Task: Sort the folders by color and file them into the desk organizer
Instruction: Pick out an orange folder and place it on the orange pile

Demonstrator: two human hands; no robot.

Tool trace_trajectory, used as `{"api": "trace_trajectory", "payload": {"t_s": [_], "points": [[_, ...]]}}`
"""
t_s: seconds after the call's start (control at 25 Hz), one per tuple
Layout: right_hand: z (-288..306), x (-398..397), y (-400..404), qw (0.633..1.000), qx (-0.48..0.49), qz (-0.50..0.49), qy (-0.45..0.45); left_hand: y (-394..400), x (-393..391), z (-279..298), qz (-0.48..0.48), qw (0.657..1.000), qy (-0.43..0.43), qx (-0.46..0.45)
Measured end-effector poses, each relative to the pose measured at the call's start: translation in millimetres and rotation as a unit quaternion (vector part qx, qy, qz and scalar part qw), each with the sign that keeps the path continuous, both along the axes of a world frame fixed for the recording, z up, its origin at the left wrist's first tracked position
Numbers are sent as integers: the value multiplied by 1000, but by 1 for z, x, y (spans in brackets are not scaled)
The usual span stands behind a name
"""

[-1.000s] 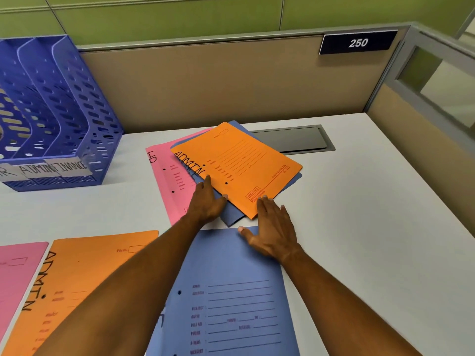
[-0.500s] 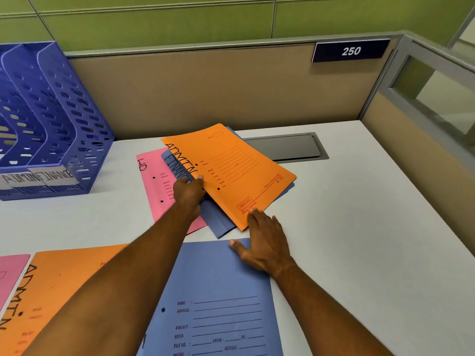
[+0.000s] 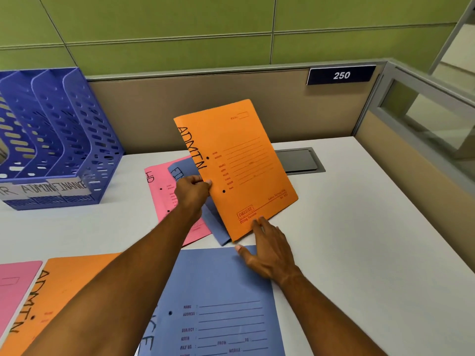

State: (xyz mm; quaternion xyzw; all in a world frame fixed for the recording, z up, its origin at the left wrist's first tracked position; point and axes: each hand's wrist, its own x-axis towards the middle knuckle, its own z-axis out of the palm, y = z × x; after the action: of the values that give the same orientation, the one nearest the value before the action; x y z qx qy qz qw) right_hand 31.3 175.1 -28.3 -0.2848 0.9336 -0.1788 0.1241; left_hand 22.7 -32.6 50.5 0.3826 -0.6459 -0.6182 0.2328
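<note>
The left hand [image 3: 191, 191] pinches the orange ADMIN folder [image 3: 236, 165] by its spine edge, tilted up above the blue folder [image 3: 216, 222]. The right hand [image 3: 267, 249], fingers flat, touches its lower corner. Held so thinly, it may slip or snag the blue one.

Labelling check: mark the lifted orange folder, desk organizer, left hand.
lifted orange folder [image 3: 246, 160], head view, cover middle
desk organizer [image 3: 84, 140], head view, right side wall
left hand [image 3: 191, 192], head view, back of hand

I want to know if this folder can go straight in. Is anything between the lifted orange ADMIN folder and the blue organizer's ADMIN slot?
Nothing visible blocks it. The left hand pinches the orange paper ADMIN folder clear of the pile; only bare white desk separates it from the blue perforated plastic organizer. The slot's inside isn't fully visible.
</note>
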Motion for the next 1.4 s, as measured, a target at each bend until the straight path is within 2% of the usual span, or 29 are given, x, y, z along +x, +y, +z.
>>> {"api": "trace_trajectory", "payload": {"t_s": [0.16,0.44,0.68,0.84,1.12,1.24,1.4], "points": [[20,1,-7,997,-58,-56,14,-13,23,26,-10,998,23,-52],[60,28,-44,982,-157,-93,42,-58,86,63,-2,991,40,-128],[90,65,-89,936,-291,-196,8,-125,165,83,-45,982,86,-163],[104,91,-114,890,-388,-234,-57,-171,221,86,-70,985,76,-140],[116,135,-143,825,-495,-145,-233,-221,299,78,-112,990,42,-78],[114,152,-149,818,-492,-124,-270,-229,324,66,-89,995,26,-46],[104,172,-153,824,-456,-138,-306,-234,350,46,-42,998,-39,-9]]}}
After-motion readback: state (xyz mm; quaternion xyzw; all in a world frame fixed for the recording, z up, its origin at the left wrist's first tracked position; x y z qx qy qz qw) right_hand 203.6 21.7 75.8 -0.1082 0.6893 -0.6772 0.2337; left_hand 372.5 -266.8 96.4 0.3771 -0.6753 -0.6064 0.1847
